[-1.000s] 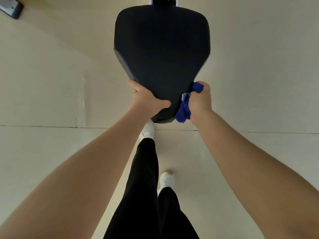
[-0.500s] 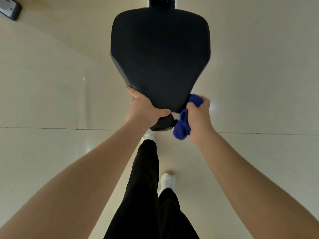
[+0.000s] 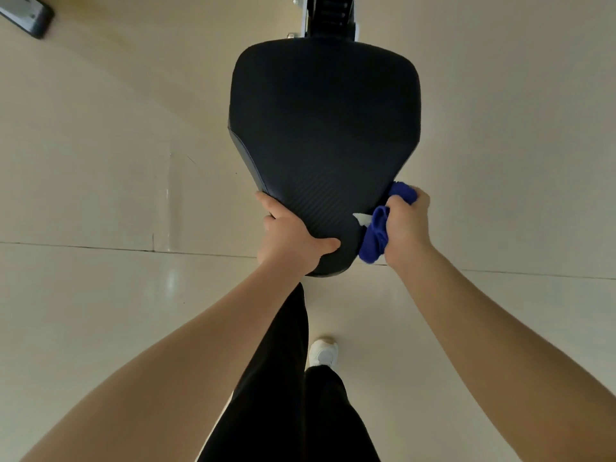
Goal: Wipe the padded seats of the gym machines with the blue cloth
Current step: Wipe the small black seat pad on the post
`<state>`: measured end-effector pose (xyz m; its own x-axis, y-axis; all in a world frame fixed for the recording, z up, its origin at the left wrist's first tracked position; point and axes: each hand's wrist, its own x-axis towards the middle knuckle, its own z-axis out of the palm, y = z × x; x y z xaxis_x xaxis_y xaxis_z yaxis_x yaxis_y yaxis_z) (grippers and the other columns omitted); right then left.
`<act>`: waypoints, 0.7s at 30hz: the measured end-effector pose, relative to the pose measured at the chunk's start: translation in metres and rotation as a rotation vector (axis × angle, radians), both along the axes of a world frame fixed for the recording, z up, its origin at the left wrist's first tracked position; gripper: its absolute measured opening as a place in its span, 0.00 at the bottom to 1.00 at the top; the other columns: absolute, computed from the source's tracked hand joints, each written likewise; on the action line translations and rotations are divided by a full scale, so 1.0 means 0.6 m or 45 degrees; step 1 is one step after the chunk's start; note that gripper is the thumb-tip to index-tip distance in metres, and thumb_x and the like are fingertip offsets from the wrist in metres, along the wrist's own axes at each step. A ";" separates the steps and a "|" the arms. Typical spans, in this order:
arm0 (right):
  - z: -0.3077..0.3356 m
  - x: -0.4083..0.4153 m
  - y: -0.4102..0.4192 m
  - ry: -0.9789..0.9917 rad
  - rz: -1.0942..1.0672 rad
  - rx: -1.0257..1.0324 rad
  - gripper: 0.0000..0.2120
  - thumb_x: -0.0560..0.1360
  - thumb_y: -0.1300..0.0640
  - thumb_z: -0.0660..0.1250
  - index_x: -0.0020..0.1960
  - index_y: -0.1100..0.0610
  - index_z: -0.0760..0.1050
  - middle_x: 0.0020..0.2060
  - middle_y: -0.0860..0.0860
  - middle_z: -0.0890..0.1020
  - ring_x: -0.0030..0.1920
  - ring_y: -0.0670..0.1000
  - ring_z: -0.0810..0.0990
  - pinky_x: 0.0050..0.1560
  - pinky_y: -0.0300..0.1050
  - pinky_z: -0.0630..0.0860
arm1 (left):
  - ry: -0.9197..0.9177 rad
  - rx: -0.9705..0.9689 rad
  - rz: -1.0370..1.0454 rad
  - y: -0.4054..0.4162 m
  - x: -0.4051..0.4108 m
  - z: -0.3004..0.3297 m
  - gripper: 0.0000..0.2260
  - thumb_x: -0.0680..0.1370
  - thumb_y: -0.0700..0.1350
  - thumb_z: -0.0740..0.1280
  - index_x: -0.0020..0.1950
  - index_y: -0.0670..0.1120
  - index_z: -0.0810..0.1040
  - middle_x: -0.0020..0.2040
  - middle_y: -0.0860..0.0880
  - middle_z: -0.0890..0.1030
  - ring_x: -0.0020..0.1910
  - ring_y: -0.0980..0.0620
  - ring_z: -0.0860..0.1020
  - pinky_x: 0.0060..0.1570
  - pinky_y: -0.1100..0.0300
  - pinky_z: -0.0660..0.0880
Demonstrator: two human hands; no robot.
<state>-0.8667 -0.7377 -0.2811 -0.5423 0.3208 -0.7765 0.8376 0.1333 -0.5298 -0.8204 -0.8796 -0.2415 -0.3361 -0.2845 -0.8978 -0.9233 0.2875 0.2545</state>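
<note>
Black padding fills the centre: the padded seat (image 3: 323, 135). Left hand (image 3: 293, 240) clamps its narrow near edge at seven o'clock. At five o'clock, right hand (image 3: 406, 221) fists the blue cloth (image 3: 378, 233), bunched against the seat's side.

The padded seat (image 3: 325, 141) is black and finely ribbed, wide at twelve o'clock and tapering to a rounded nose at six. The blue cloth (image 3: 378, 233) is bunched against its four o'clock edge.
</note>
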 end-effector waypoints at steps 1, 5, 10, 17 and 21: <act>-0.005 -0.018 -0.002 0.020 -0.016 0.050 0.11 0.71 0.70 0.52 0.47 0.56 0.63 0.36 0.49 0.68 0.32 0.47 0.68 0.34 0.40 0.70 | -0.013 -0.002 0.003 0.000 -0.002 0.000 0.59 0.66 0.48 0.77 0.73 0.46 0.28 0.73 0.43 0.59 0.66 0.41 0.68 0.59 0.48 0.71; -0.013 -0.115 -0.008 0.051 -0.174 0.178 0.12 0.69 0.68 0.50 0.33 0.52 0.57 0.26 0.47 0.64 0.21 0.45 0.61 0.23 0.34 0.59 | -0.060 -0.003 0.000 0.000 -0.004 -0.003 0.58 0.66 0.48 0.77 0.74 0.48 0.30 0.73 0.44 0.59 0.66 0.41 0.68 0.59 0.48 0.71; -0.003 -0.084 0.007 0.059 -0.118 0.130 0.18 0.70 0.71 0.51 0.50 0.52 0.68 0.38 0.47 0.74 0.34 0.46 0.74 0.35 0.39 0.74 | -0.089 0.017 0.031 0.001 -0.009 0.003 0.58 0.67 0.46 0.76 0.73 0.47 0.29 0.74 0.43 0.56 0.68 0.41 0.65 0.63 0.47 0.69; -0.021 -0.182 0.035 0.173 0.000 0.099 0.21 0.70 0.73 0.50 0.55 0.54 0.69 0.45 0.48 0.75 0.40 0.47 0.75 0.33 0.33 0.74 | -0.057 -0.001 0.315 -0.011 -0.033 -0.001 0.44 0.67 0.48 0.76 0.74 0.44 0.50 0.70 0.45 0.64 0.66 0.44 0.68 0.59 0.50 0.69; -0.025 -0.213 0.039 0.180 0.251 0.134 0.21 0.70 0.71 0.52 0.55 0.50 0.69 0.48 0.47 0.75 0.42 0.46 0.75 0.37 0.35 0.73 | 0.136 -0.111 0.605 -0.062 -0.084 -0.022 0.30 0.71 0.55 0.71 0.67 0.44 0.67 0.61 0.48 0.74 0.57 0.48 0.74 0.49 0.56 0.70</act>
<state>-0.9943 -0.7142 -0.2959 -0.7030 0.2730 -0.6567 0.7086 0.3473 -0.6142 -0.8707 -0.9165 -0.2549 -0.2397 -0.5013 -0.8314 -0.9276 -0.1346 0.3486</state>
